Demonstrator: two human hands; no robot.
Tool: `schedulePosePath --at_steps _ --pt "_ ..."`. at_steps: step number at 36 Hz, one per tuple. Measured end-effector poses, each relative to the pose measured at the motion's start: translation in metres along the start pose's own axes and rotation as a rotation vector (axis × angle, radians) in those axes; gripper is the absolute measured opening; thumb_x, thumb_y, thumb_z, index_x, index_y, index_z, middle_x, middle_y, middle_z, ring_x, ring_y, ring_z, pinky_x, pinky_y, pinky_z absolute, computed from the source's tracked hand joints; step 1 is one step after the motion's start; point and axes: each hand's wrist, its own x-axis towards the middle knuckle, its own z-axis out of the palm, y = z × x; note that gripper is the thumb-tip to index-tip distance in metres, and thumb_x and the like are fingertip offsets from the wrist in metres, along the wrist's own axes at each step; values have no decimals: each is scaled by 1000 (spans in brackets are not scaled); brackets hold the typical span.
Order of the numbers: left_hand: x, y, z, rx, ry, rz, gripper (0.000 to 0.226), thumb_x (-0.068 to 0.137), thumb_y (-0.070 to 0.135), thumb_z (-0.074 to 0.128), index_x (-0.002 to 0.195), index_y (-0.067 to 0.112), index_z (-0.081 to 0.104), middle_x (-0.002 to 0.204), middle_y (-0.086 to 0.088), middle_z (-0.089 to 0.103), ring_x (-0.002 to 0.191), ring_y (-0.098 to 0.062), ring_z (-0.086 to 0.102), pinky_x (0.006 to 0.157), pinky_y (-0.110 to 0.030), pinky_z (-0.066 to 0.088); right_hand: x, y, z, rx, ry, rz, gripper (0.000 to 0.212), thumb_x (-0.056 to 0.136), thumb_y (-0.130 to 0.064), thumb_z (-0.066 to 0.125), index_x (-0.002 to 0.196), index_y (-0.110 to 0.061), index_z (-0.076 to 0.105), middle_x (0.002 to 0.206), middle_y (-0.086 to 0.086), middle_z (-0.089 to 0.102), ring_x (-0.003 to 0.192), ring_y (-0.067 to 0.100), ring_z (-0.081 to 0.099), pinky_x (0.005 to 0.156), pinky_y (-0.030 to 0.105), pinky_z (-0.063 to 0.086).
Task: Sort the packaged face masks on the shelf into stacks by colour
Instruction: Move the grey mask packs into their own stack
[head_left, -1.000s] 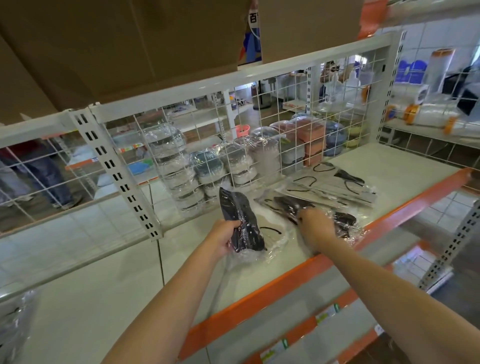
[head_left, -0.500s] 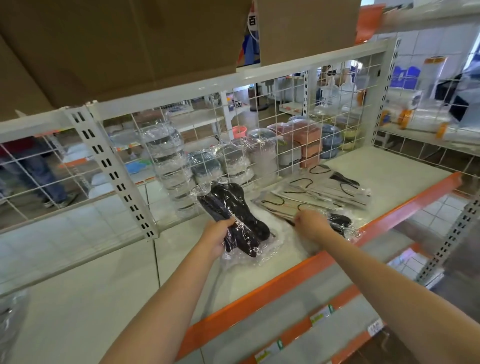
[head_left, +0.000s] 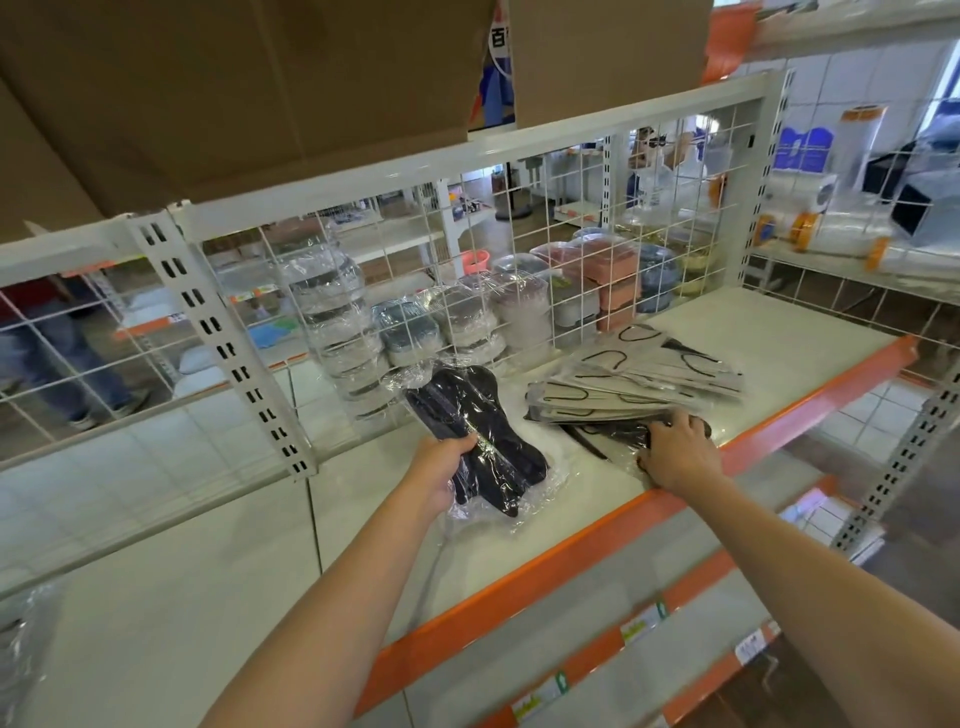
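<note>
left hand grips the gathered black mask packets as one colour's stack, while right hand pinches a dark packet from under the grey pile.

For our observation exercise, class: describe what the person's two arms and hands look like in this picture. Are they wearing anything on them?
Both forearms are bare along all that shows; no sleeve or cuff is in view. The left hand and the right hand wear no gloves. No watch, bracelet or ring can be seen on either wrist or on the fingers, and no markings show.
</note>
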Motion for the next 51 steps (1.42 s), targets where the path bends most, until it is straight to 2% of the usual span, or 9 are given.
schedulePosePath --at_steps 11,14,18,21,25,28,33,44,51 --pt "-4 1 -9 10 24 -10 22 94 1 51 115 0 56 88 -11 65 82 -25 62 81 -40 49 -17 -54 -5 35 105 -266 27 94 -18 40 106 -12 63 114 10 57 106 28 53 84 36 45" --pt "-4 -1 -8 -10 35 -47 22 95 12 53 113 0 56 87 -12 66 79 -26 63 77 -40 52 -31 -88 -17 314 40 -331 24 95 -17 39 102 -9 61 99 14 64 84 28 58 67 32 41" --pt "-8 2 -6 -116 -135 -108 50 89 56 50 101 9 62 101 -15 68 94 -30 65 82 -46 53 -55 -123 -28 455 -62 -606 24 98 -21 42 110 -11 61 105 14 66 96 29 60 72 28 38" --pt "-11 2 -9 -145 -158 -66 45 92 45 53 101 3 68 86 -10 73 78 -22 70 71 -35 57 -65 -135 -29 505 -289 -755 29 99 -30 45 117 -18 64 113 2 66 102 17 57 78 22 36" --pt "-7 1 -16 -85 42 14 23 90 -5 53 111 -9 59 83 -13 67 74 -24 64 75 -37 53 -53 -123 -32 628 -221 -625 27 97 -27 48 114 -17 66 114 2 66 104 15 58 82 22 39" --pt "-7 3 -23 -81 34 13 15 89 -6 53 97 3 63 107 -17 65 95 -30 62 95 -43 47 -30 -100 -24 503 -177 -465 31 95 -10 44 121 -11 61 126 7 61 116 24 55 94 27 41" --pt "-13 9 -28 -137 -3 32 28 90 -6 52 117 -3 57 104 -12 66 81 -20 61 78 -37 46 -2 -54 -1 21 -190 -225 34 90 -29 45 117 -11 56 128 10 53 116 30 50 93 38 43" --pt "-15 11 -35 -128 22 23 21 92 -7 49 111 -4 58 108 -17 65 80 -21 61 85 -41 45 14 -16 7 -44 -264 -54 72 97 -46 30 151 -9 1 159 7 -7 146 27 -8 116 50 6" --pt "-17 9 -40 -127 32 25 24 92 -8 48 114 -4 58 100 -15 66 85 -24 61 86 -42 45 7 -22 2 -168 11 -172 40 97 -33 40 135 -24 40 140 6 40 132 27 36 109 46 30"
